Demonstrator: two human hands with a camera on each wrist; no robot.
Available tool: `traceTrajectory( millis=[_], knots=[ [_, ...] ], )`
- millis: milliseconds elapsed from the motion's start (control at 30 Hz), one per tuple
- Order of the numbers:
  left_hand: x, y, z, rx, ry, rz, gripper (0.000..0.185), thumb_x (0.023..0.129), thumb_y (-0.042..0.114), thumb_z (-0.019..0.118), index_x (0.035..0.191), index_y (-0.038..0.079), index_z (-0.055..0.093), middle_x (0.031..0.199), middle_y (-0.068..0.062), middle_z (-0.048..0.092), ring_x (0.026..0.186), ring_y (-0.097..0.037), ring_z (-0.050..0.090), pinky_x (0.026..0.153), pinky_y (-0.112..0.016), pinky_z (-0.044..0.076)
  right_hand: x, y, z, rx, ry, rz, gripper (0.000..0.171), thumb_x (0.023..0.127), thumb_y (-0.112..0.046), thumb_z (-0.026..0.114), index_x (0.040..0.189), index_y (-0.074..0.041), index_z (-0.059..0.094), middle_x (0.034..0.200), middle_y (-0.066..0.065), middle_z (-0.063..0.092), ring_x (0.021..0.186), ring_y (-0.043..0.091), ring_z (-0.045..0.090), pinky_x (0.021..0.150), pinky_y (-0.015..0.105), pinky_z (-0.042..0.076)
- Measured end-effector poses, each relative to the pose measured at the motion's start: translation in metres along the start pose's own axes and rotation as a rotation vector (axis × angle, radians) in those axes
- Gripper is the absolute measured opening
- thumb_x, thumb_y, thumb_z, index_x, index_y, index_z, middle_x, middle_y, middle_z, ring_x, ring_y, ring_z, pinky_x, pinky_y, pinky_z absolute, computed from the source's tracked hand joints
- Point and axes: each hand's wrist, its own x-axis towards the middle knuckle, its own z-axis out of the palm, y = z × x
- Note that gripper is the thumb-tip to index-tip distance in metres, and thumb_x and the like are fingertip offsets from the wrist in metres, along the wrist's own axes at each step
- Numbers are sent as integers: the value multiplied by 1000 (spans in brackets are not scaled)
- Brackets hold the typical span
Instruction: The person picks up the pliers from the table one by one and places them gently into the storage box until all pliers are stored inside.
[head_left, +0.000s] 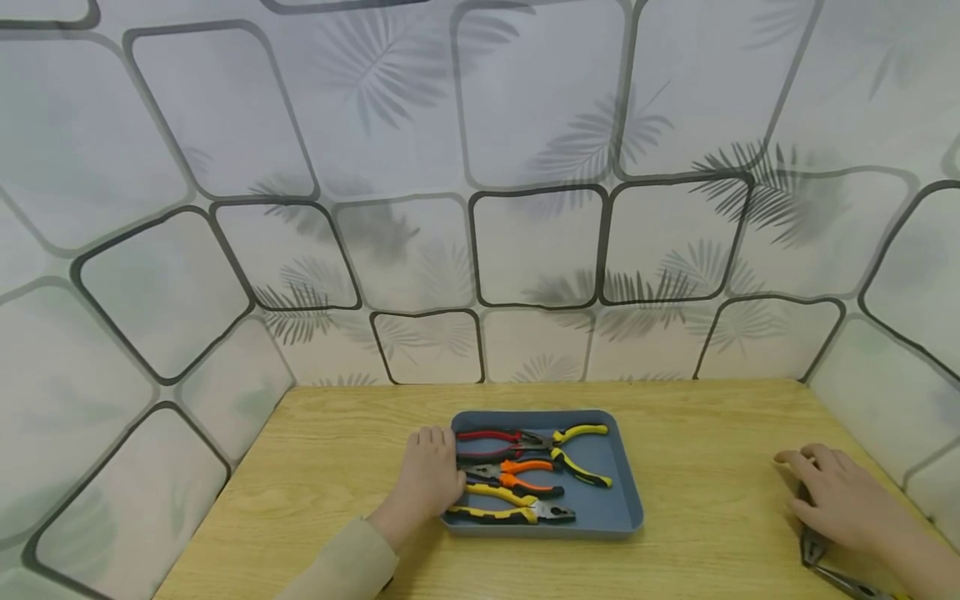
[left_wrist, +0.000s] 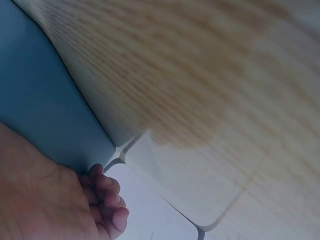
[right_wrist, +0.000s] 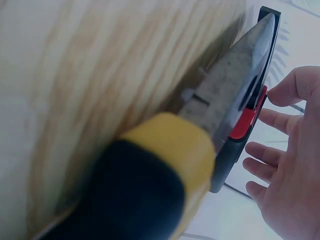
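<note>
My left hand (head_left: 429,475) holds the left rim of a blue-grey tray (head_left: 630,500), thumb at the rim. In the left wrist view its curled fingers (left_wrist: 107,200) show beside the tray's wall (left_wrist: 55,100). Inside the tray lie red-handled pliers (head_left: 487,434), orange-handled pliers (head_left: 528,467), yellow-and-black long-nose pliers (head_left: 581,432) and yellow-and-black combination pliers (head_left: 517,514). At the right, my right hand (head_left: 843,500) is at a dark tool with a red part (right_wrist: 245,122), fingers loosely spread, thumb tip against it. Nearer lie yellow-and-black pliers (right_wrist: 170,145) with a metal nose.
Everything stands on a wood-grain table (head_left: 337,433). A patterned cloth wall (head_left: 540,250) with leaf prints rises behind it and at both sides. The yellow-and-black pliers at the right lie close to my right wrist.
</note>
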Motion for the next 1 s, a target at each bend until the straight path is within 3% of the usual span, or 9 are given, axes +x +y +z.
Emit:
traceTrajectory(
  millis=[367, 533, 833, 1000],
  knots=[
    [0, -1, 2, 12, 2, 8, 50, 100, 49, 61, 117, 2, 57, 108, -15, 62, 102, -29, 59, 93, -43, 51, -5, 5, -2, 18, -56, 17, 53, 89, -28, 79, 131, 1, 62, 115, 21, 59, 96, 35, 59, 79, 55, 51],
    [0, -1, 1, 9, 4, 8, 51, 99, 49, 61, 118, 2, 57, 109, -15, 62, 103, -29, 59, 94, -43, 51, -8, 7, -2, 7, -43, 4, 54, 88, -27, 81, 131, 1, 62, 120, 26, 59, 101, 41, 60, 83, 59, 51],
    [1, -1, 1, 9, 3, 12, 51, 99, 50, 62, 117, 2, 57, 110, -15, 63, 103, -29, 59, 95, -44, 51, -11, 10, -2, 26, 3, -16, 51, 86, -23, 82, 128, -2, 63, 120, 21, 59, 101, 37, 61, 82, 58, 53],
    [1, -1, 2, 4, 0, 12, 50, 100, 49, 61, 117, 2, 57, 110, -16, 63, 104, -30, 60, 95, -44, 51, -13, 12, -1, 53, 8, -24, 45, 86, -17, 79, 127, -4, 64, 124, 24, 59, 106, 42, 61, 84, 62, 52]
  ],
)
